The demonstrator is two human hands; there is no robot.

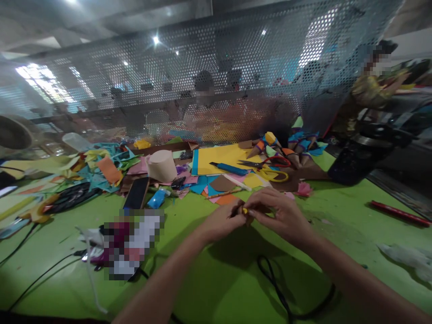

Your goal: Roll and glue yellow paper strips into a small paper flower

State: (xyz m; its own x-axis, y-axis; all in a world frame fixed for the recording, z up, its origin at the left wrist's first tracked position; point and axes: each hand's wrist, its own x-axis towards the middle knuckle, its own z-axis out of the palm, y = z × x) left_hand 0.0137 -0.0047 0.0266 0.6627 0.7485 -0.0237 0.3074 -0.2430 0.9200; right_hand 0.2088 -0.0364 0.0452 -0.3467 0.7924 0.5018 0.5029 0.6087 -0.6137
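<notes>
My left hand (pixel 221 221) and my right hand (pixel 283 215) meet above the green table. Between their fingertips is a small brown and yellow paper piece (pixel 245 210), mostly hidden by the fingers. The left thumb and fingers close around its brown part, while the right fingertips pinch at the yellow bit. Just beyond the hands lie orange paper (pixel 228 199), a brown paper piece (pixel 222 184), a blue cutter (pixel 232 168) and scissors with yellow handles (pixel 274 174). A pair with red handles (pixel 278 161) lies behind these.
Paper scraps (pixel 110 168), a toilet roll (pixel 162 165) and a phone (pixel 136 194) are at left. A black cable (pixel 275 285) curls below my hands. At right are a red pen (pixel 400 213) and a dark bottle (pixel 354 155). A perforated metal screen (pixel 189 85) stands behind; a person (pixel 369 96) is far right.
</notes>
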